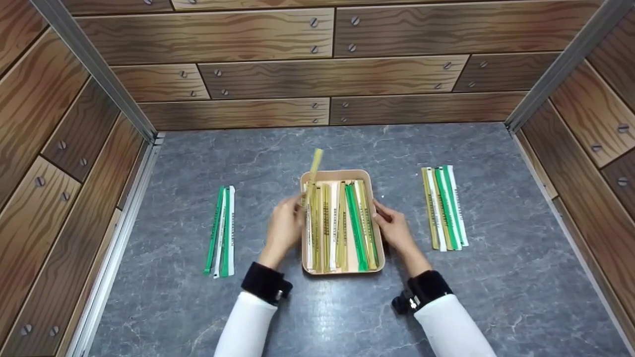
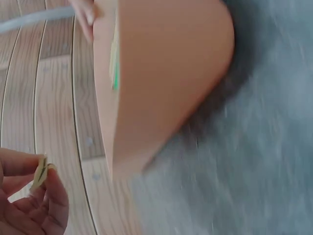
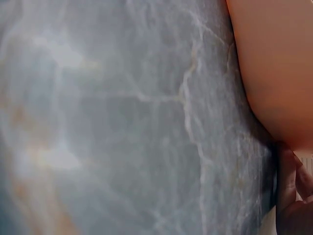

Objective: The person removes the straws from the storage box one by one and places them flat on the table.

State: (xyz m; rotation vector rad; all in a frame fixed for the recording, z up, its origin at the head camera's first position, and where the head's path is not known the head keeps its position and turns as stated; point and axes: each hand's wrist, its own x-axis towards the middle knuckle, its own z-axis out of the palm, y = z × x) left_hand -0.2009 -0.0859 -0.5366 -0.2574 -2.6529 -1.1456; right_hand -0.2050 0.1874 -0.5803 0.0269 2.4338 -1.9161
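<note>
Packets [image 1: 334, 223], long and thin, lie in a tray [image 1: 342, 175] in the middle of the desk [image 1: 322, 317] in the head view. The left hand [image 1: 285, 225] pinches a gold packet [image 1: 316, 161], which leans up over the tray's far left corner. The right hand [image 1: 395, 229] touches the tray's right edge. A small bunch [image 1: 228, 228] lies toward the desk's left edge, a bigger bunch [image 1: 443, 208] toward its right. The gold packet looks light, bendy and maybe slippery; its middle seems best to pinch.

In the left wrist view, thumb and finger nearly meet on it. Its length is hard to see, and the tray's side hides most packets.

In the right wrist view, the tray is cut off; I can't tell if the right hand grips it.
</note>
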